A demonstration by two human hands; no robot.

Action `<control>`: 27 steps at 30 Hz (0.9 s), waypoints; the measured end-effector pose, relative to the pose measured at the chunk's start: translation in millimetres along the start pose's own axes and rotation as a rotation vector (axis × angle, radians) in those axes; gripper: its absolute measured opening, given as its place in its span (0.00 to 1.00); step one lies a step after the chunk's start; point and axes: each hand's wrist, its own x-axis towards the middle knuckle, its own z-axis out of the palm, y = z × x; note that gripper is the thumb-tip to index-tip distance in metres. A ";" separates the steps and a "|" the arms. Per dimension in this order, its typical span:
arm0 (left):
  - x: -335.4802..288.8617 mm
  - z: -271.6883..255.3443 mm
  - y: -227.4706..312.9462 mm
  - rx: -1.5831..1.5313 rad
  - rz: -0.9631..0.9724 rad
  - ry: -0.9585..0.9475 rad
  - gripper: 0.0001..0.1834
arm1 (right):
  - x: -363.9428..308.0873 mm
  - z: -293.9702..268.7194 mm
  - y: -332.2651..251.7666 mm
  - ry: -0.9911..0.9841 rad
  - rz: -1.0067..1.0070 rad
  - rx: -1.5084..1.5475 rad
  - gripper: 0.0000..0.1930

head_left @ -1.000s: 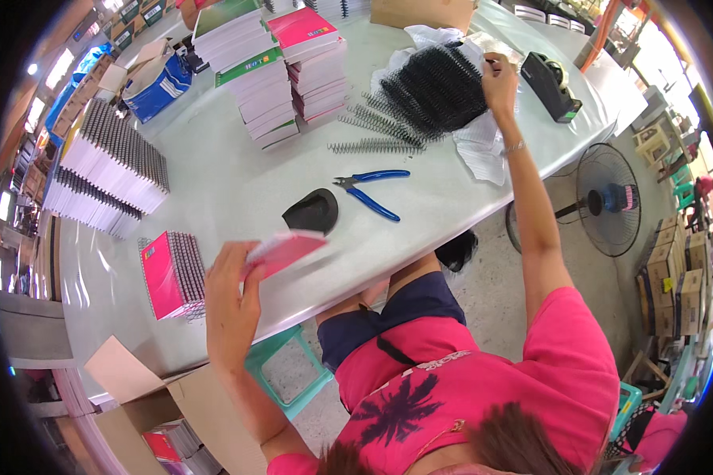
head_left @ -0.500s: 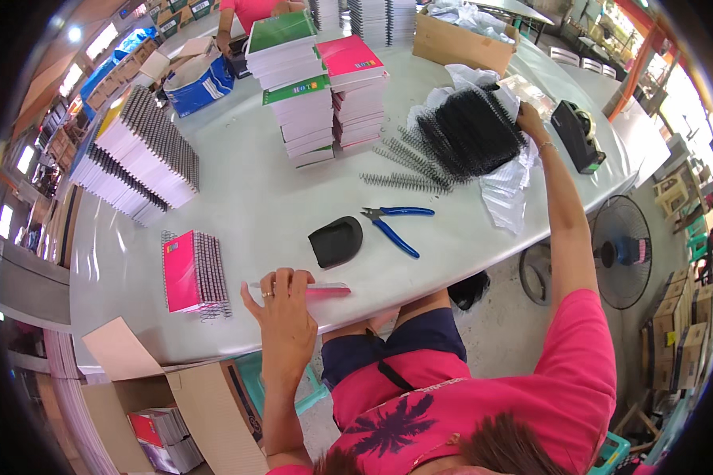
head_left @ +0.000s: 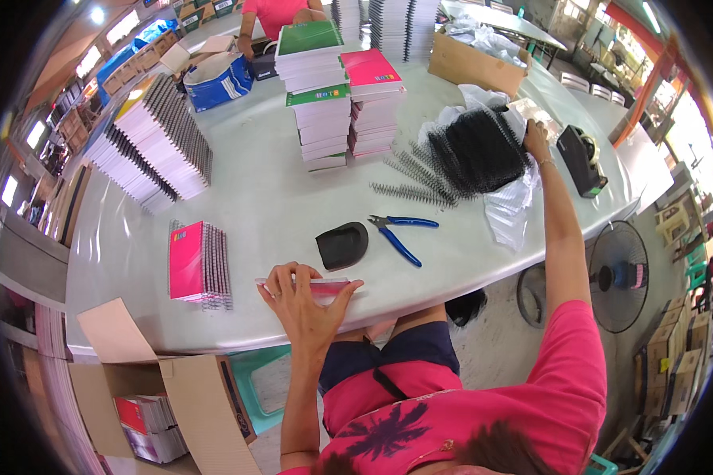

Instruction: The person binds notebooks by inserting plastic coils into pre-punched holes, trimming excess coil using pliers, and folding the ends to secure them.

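My left hand (head_left: 303,305) grips a thin pink-edged notebook (head_left: 330,288) at the table's near edge, its thumb at the right end and fingers over the top. My right hand (head_left: 537,142) reaches to the right side of a heap of black spiral binding coils (head_left: 479,154) lying on crumpled white plastic (head_left: 509,218). Its fingers are bent there, and what they pinch is too small to make out. Several loose coils (head_left: 412,192) fan out left of the heap. Between my hands lie a black curved block (head_left: 342,245) and blue-handled cutting pliers (head_left: 404,234), opened.
Pink spiral notebooks (head_left: 188,261) stand at the left, with taller bound stacks (head_left: 162,142) behind. Green and pink unbound stacks (head_left: 321,119) rise mid-table. A tape dispenser (head_left: 582,161) sits at right. A carton (head_left: 206,412) of notebooks is below left; a co-worker (head_left: 273,16) is across the table.
My left hand has shifted right along the notebook, and its thumb now sits at the notebook's right end. My right hand stays by the coil heap. The view has shifted slightly.
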 end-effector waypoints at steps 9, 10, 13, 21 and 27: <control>1.3 1.5 -0.1 -0.008 0.037 0.013 0.25 | 3.6 -7.8 -13.5 -0.059 0.081 -0.112 0.15; 1.7 1.8 -0.2 0.006 0.040 0.014 0.25 | 3.4 -8.0 -13.3 -0.075 0.085 -0.100 0.15; 0.5 0.3 -5.3 0.053 0.024 0.007 0.25 | 0.1 2.2 -27.4 -0.184 0.062 -0.064 0.15; -0.7 7.2 -8.5 0.034 0.007 0.015 0.26 | 8.4 13.0 -10.0 -0.030 0.043 -0.073 0.15; 3.4 9.0 -5.9 0.002 0.072 0.044 0.25 | 11.0 -46.7 -22.2 0.365 -0.050 0.330 0.17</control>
